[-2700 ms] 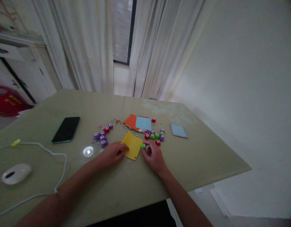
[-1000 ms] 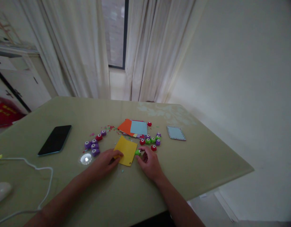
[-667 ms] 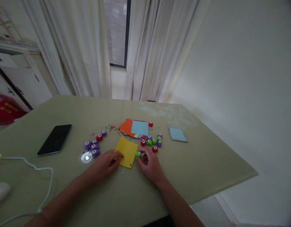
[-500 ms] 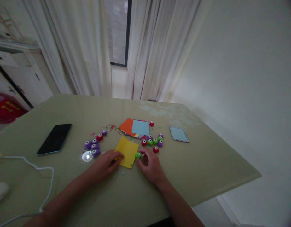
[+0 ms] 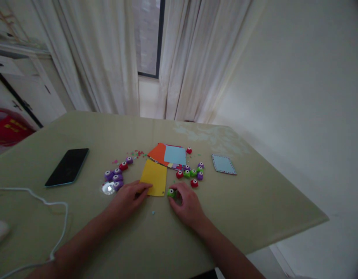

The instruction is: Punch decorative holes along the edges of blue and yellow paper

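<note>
My left hand (image 5: pixel 134 195) pinches the left edge of a yellow sheet of paper (image 5: pixel 154 176), its fingertips lying over the sheet. A small dark mark shows at the paper's lower right corner. Just right of that corner, my right hand (image 5: pixel 187 203) is closed on a small green craft punch (image 5: pixel 171 192) with a white, eye-like top. A narrow gap parts the punch from the paper. Beyond my right hand stand several more punches in red, green and purple, among them a red punch (image 5: pixel 194 183). The fingers' undersides are hidden.
Behind the yellow sheet lies a stack of coloured paper (image 5: pixel 175 155). A blue card with a punched border (image 5: pixel 223 164) is at right. Purple and red punches (image 5: pixel 117 178), a shiny round disc (image 5: pixel 108 188), confetti (image 5: pixel 138 154), a phone (image 5: pixel 67 167) and a white cable (image 5: pixel 65 221) lie leftward.
The green punch has come away from the yellow paper's right edge. The sheet has turned and shifted slightly away from me, with my left hand still on it. The camera view has shifted slightly.
</note>
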The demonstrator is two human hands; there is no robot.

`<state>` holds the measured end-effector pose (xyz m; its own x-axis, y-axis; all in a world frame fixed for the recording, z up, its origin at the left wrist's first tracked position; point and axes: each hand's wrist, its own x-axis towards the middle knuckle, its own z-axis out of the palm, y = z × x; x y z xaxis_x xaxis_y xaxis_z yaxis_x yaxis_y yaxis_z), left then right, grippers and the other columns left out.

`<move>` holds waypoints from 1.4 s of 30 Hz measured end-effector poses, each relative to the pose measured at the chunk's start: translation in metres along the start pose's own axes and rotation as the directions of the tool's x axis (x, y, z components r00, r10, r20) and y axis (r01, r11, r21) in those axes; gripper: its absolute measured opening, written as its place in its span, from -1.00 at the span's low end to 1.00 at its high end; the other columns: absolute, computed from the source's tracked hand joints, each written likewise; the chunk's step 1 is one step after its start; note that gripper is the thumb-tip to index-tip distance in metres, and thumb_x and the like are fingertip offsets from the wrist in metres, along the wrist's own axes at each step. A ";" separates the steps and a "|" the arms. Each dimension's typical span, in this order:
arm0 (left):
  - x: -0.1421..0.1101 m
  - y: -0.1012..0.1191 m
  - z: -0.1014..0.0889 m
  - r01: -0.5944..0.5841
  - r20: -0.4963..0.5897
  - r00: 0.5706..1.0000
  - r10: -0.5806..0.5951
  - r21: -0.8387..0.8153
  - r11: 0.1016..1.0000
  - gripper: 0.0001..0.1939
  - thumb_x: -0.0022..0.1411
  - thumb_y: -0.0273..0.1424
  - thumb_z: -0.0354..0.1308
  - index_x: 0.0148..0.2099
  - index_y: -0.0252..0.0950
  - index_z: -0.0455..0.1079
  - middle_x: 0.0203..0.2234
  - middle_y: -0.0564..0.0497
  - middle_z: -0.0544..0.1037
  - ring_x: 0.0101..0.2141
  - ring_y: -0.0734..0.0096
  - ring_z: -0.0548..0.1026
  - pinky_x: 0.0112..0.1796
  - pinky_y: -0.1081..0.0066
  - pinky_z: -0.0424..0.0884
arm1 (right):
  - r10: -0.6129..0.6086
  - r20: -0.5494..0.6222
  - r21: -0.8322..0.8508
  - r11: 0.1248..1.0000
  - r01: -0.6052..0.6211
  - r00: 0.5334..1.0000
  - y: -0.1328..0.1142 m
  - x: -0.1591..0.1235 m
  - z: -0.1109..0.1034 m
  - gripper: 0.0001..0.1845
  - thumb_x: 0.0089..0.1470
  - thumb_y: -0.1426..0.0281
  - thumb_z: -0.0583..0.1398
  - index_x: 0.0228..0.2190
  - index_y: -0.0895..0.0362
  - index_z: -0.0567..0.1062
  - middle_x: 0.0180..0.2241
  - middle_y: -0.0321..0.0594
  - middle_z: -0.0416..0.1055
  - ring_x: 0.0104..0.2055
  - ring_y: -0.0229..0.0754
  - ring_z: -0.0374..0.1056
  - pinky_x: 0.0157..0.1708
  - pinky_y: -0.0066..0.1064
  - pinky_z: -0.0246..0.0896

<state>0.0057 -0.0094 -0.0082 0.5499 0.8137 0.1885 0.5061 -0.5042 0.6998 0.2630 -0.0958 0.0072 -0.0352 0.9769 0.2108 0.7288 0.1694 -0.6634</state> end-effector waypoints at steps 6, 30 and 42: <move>0.000 -0.004 -0.002 0.078 -0.087 0.993 -0.080 -0.023 0.997 -0.57 0.44 -0.18 0.07 0.09 -0.19 0.70 -0.12 -0.09 0.78 -0.28 0.14 0.72 -0.19 0.25 0.62 | -0.025 0.101 -0.089 0.995 0.034 0.995 -0.002 0.025 -0.009 -0.75 0.15 0.51 0.35 -0.11 0.09 0.59 -0.14 -0.14 0.55 -0.18 -0.07 0.47 -0.16 -0.30 0.34; -0.010 -0.005 -0.008 0.228 -0.307 0.904 -0.297 -0.241 0.943 -0.46 0.24 0.24 0.33 -0.06 -0.07 0.73 -0.09 0.00 0.78 -0.19 0.14 0.76 -0.13 0.28 0.71 | 0.077 0.032 0.412 0.907 -0.083 0.997 -0.005 0.045 0.006 -0.68 0.19 0.38 0.34 0.00 0.06 0.60 -0.15 -0.18 0.60 -0.24 -0.13 0.52 -0.22 -0.33 0.49; -0.015 0.008 -0.010 0.251 -0.339 0.885 -0.318 -0.228 0.941 -0.50 0.27 0.12 0.38 0.08 -0.05 0.70 0.04 0.02 0.74 -0.12 0.13 0.75 -0.20 0.35 0.73 | -0.013 -0.061 0.465 0.884 0.040 0.998 -0.013 0.043 0.002 -0.64 0.17 0.50 0.34 0.02 0.07 0.59 -0.11 -0.15 0.55 -0.18 -0.15 0.53 -0.16 -0.33 0.54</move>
<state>-0.0047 -0.0223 0.0010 0.1009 0.9789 0.1776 0.4626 -0.2042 0.8628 0.2506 -0.0559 0.0229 -0.0024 0.9648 0.2629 0.3250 0.2494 -0.9122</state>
